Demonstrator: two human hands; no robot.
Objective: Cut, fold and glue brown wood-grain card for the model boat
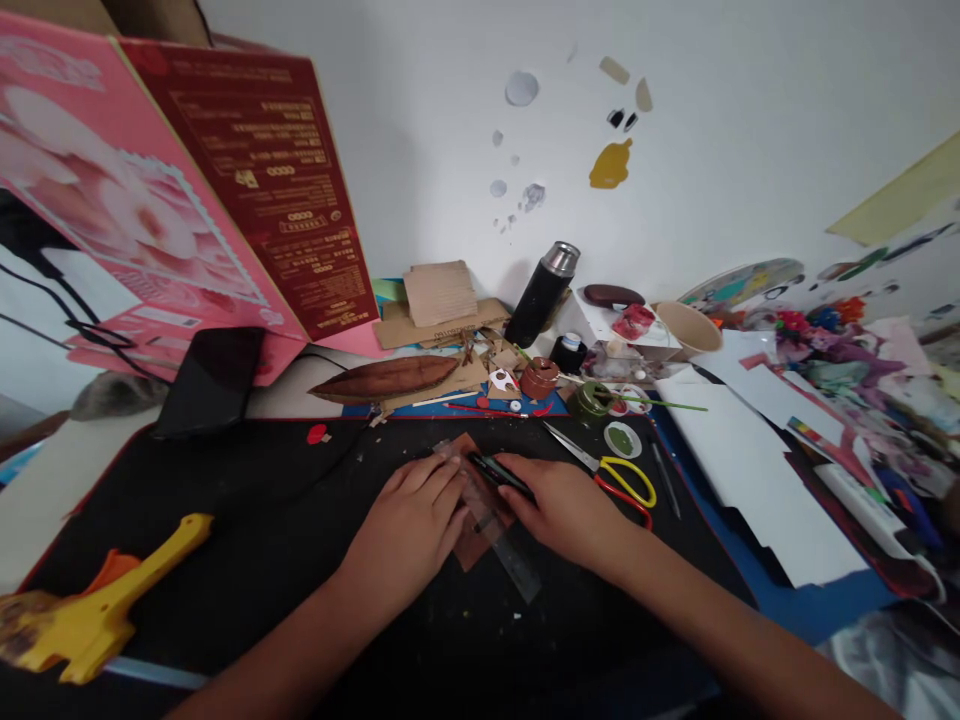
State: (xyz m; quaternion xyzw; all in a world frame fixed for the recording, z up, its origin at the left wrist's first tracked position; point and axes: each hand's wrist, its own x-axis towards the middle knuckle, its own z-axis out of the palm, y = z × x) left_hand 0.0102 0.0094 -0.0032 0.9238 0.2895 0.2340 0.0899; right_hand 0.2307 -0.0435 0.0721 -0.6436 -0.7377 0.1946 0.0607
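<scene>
Reddish-brown sheet (474, 547), flat and straight-edged, lies on the matte black mat (300, 570) in front of the person, partly beneath a clear, smooth ruler (517, 572) set slantwise across it. The left hand (409, 518) presses on the ruler, its fingers stretched out side by side and gripping nothing. The right hand (566, 500) has its fingers clamped on a slim black tool (493, 469). Farther back sit a pointed brown leaf shape (386, 380), metal-bladed scissors (592, 460) with yellow and red loops, and a squat round green jar (592, 402).
</scene>
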